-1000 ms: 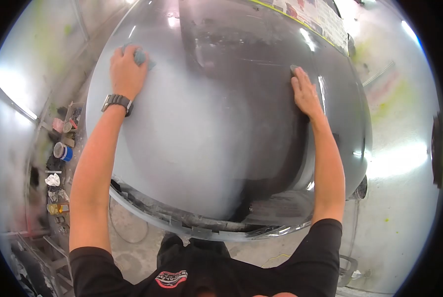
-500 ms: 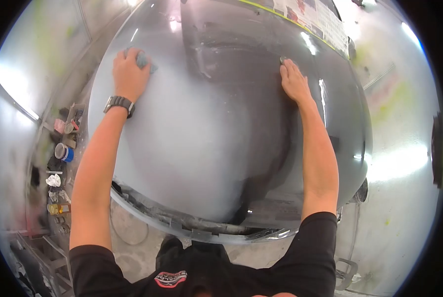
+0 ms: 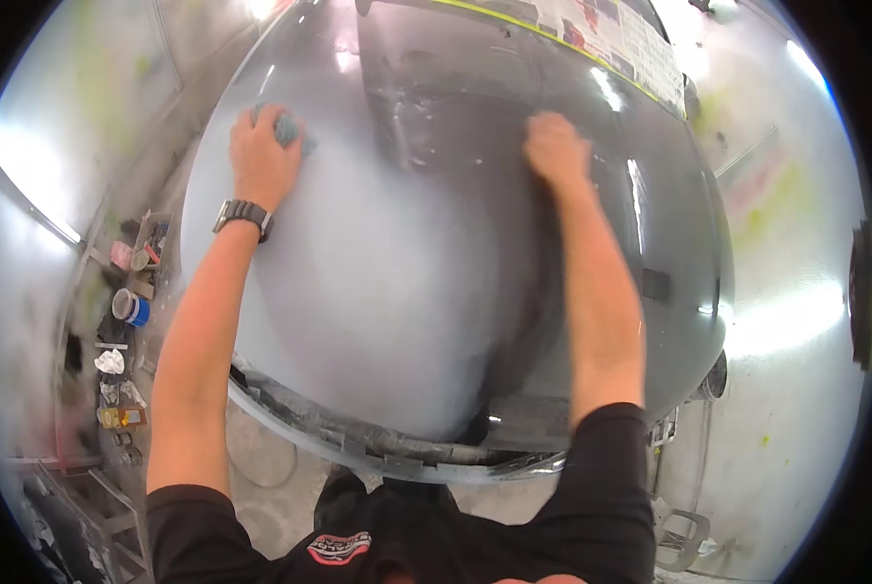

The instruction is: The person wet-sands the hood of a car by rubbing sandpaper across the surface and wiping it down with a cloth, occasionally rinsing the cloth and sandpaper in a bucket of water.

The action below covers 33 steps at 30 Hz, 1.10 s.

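A car hood (image 3: 377, 263), dark grey and wet-looking with a broad pale, misty area on the left, spreads in front of me. On its left side my left hand (image 3: 263, 161) is closed around a crumpled blue-grey cloth (image 3: 286, 128), pressed against the surface. A black watch (image 3: 244, 216) circles that wrist. Farther right, over the darker part of the hood, is my right hand (image 3: 558, 151), blurred by motion with its fingers curled in. Whatever lies under those fingers is hidden.
Newspaper masking (image 3: 611, 44) edged with yellow-green tape (image 3: 523, 24) covers the windshield area. Along the left wall stand a blue-labelled can (image 3: 132, 308), a yellow container (image 3: 122, 418) and other clutter. A metal stand (image 3: 95, 506) is at lower left. Paint-stained walls rise on both sides.
My right hand has slid left across the hood, and its fingers have gone from extended to curled. My left hand stays on the cloth, slightly lower in the view.
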Each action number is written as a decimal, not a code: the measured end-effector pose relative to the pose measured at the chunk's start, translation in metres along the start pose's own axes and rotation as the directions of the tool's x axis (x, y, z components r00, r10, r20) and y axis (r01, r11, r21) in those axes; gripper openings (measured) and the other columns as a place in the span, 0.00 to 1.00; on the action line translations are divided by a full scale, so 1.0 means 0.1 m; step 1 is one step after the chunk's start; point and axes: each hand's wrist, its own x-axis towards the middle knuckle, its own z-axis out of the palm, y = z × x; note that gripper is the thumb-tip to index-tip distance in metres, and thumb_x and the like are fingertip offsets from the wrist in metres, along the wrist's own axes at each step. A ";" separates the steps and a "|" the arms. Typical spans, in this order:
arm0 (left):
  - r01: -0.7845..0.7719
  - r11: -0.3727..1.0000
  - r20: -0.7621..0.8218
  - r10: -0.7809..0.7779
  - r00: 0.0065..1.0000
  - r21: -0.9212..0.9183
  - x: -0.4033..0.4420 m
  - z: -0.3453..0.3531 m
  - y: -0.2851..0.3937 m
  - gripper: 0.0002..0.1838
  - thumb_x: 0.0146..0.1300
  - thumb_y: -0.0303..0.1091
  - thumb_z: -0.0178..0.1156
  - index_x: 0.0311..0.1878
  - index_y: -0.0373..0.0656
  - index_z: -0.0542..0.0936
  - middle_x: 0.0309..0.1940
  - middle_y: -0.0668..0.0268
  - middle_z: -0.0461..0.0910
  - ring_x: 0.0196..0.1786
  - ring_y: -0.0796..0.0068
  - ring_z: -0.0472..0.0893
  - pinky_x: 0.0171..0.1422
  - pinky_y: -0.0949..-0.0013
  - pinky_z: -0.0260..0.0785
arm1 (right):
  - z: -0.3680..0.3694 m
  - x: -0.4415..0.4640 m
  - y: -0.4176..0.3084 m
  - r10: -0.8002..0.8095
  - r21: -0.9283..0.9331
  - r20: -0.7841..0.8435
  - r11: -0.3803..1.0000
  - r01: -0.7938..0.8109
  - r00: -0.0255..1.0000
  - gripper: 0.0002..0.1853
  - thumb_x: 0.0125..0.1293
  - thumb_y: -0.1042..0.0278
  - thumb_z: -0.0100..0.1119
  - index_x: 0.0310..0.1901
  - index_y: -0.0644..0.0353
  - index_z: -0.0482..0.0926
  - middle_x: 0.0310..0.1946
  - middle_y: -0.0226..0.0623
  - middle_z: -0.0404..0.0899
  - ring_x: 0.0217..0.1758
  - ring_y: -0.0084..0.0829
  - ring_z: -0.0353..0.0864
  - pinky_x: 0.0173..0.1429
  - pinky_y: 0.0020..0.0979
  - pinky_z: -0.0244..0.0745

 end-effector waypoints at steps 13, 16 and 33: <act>0.014 1.000 0.027 -0.013 1.000 -0.028 -0.04 0.03 -0.04 0.14 0.66 0.39 0.70 0.52 0.49 0.83 0.53 0.52 0.79 0.55 0.42 0.79 0.60 0.44 0.73 | -0.28 0.12 -0.29 0.015 -0.289 0.151 0.957 0.030 0.988 0.23 0.80 0.57 0.43 0.67 0.55 0.78 0.71 0.40 0.76 0.77 0.42 0.71 0.76 0.76 0.58; 0.024 0.999 0.025 -0.024 0.999 -0.029 0.01 0.02 -0.04 0.14 0.67 0.39 0.69 0.53 0.49 0.83 0.54 0.52 0.79 0.56 0.42 0.78 0.60 0.44 0.73 | 0.20 -0.10 -1.63 -0.267 -0.071 -0.004 0.961 0.266 0.964 0.27 0.82 0.51 0.39 0.72 0.53 0.74 0.77 0.38 0.71 0.82 0.42 0.64 0.80 0.75 0.52; 0.019 1.000 -0.017 -0.019 1.000 -0.011 0.00 0.05 -0.06 0.12 0.68 0.40 0.70 0.51 0.49 0.83 0.50 0.54 0.79 0.54 0.44 0.79 0.59 0.47 0.73 | 0.25 0.07 -1.44 -0.323 0.039 -0.021 0.945 0.323 0.946 0.22 0.82 0.53 0.42 0.65 0.55 0.78 0.69 0.44 0.76 0.76 0.46 0.71 0.77 0.65 0.63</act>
